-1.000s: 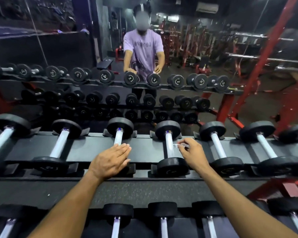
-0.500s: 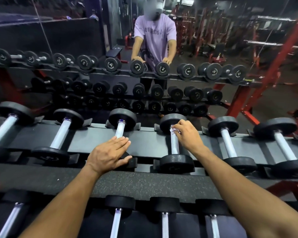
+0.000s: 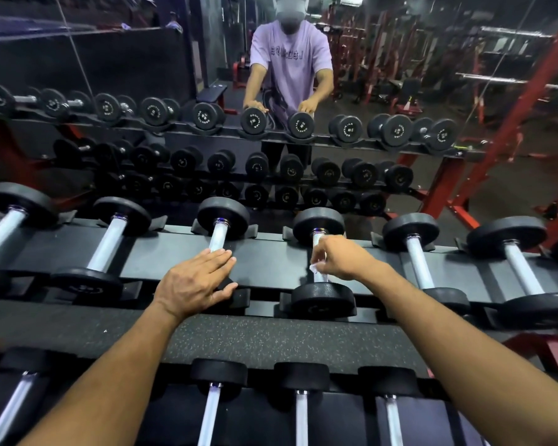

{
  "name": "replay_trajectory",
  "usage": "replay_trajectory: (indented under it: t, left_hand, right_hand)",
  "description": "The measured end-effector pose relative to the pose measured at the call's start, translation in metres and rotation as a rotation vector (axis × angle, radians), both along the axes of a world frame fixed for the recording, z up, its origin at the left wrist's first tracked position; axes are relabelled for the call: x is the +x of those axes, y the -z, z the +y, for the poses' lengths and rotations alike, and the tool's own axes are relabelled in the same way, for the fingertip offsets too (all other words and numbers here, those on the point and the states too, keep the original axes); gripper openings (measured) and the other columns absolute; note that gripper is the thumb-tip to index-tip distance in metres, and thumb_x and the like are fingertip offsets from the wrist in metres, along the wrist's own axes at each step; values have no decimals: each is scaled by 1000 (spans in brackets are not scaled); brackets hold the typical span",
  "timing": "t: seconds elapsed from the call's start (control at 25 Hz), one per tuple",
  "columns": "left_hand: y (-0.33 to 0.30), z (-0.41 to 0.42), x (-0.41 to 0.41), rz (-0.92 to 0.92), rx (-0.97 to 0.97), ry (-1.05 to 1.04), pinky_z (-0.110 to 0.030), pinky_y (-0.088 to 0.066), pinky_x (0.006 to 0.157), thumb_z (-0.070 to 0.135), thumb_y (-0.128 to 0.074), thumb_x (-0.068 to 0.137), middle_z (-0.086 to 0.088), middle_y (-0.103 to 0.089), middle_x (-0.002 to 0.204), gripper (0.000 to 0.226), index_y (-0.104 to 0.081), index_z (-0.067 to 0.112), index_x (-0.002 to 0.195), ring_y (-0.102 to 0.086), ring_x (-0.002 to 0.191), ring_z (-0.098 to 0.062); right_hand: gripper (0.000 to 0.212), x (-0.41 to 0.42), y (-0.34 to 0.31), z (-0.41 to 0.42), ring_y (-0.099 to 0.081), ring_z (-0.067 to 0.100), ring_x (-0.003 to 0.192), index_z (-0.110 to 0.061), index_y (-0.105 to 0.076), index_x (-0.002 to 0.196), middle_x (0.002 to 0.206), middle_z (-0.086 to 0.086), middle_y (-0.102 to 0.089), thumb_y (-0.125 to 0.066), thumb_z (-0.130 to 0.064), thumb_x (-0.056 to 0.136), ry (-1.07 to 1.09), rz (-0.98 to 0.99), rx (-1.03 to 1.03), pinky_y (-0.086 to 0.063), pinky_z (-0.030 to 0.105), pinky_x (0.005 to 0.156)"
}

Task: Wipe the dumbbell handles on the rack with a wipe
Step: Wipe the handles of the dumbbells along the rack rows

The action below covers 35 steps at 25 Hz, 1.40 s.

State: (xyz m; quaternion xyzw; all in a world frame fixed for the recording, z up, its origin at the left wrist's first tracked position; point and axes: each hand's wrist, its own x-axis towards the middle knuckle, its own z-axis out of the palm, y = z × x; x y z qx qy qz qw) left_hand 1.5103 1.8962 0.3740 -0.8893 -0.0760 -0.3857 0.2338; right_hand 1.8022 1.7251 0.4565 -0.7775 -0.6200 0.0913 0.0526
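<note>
- Across the upper half of the frame, a wall mirror (image 3: 110,59) reflects the gym, a person in a lilac T-shirt (image 3: 292,56) and rows of black dumbbells.
- Below it, the dumbbell rack (image 3: 271,268) spans the frame from left to right, with a speckled rubber ledge (image 3: 271,342) between its top tier and the tier below.
- At centre, on the top tier, a black-headed dumbbell (image 3: 322,297) lies with its chrome handle (image 3: 318,238) pointing away from the camera.
- Left of centre, the left hand (image 3: 194,284) rests flat, fingers straight, over the near end of the neighbouring dumbbell (image 3: 223,217).
- Right of centre, the right hand (image 3: 342,257) curls around the chrome handle, pressing on the wipe.
- Smallest, the white wipe (image 3: 314,268) peeks out at the hand's left edge.
</note>
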Motion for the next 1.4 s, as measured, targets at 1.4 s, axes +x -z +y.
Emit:
replay_trajectory:
  t: [1.4]
  left_hand:
    - [-1, 3, -2, -30, 18, 12, -39, -54, 100, 47, -54, 99, -10, -71, 122, 49, -74, 7, 117, -69, 112, -23]
  right_hand:
    - [12, 5, -4, -19, -65, -1, 79, -27, -78, 95, 86, -15, -74, -70, -31, 87, -66, 253, -169, -49, 21, 74]
